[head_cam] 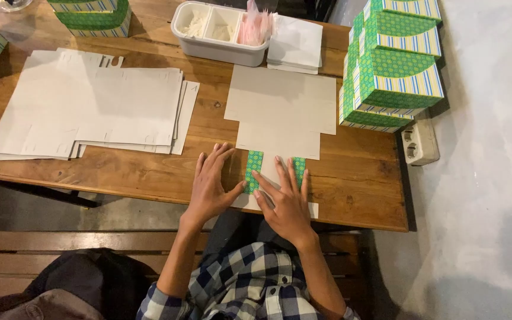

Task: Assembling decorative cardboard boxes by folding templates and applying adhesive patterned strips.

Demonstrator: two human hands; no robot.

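Lying across the wooden worktop [149,172] are, at the person's left, a wide stack of flat grey box blanks [90,112], and at the centre one single unfolded box blank [280,112], grey side up, with its near end at the worktop edge. At the right stands a pile of finished green patterned boxes [392,77]. A white divided tray [220,32] sits at the far side. The right hand [285,201] presses flat, fingers spread, on the blank's near flap between two folded green flaps [254,169]. The left hand [211,184] is also flat and released, its thumb touching the left green flap.
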